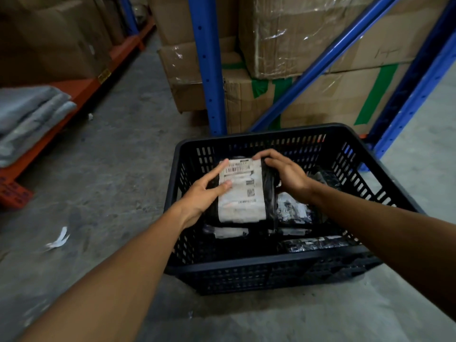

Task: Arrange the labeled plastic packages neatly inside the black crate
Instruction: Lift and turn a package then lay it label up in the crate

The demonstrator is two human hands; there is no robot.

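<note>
A black slotted plastic crate (269, 267) stands on the concrete floor in front of me. Inside it I hold a black plastic package with a large white shipping label (243, 193), label facing up. My left hand (204, 193) grips its left edge, thumb across the label. My right hand (286, 172) clasps its top right corner. Beneath and to the right lie other labeled black packages (293, 208), partly hidden by the held one. Another package (318, 243) rests by the crate's near wall.
Blue rack uprights (209, 70) and stacked cardboard boxes (308, 40) stand right behind the crate. An orange shelf beam (81, 92) with folded grey fabric (29, 117) runs along the left. White paper scraps (59, 239) lie on the floor.
</note>
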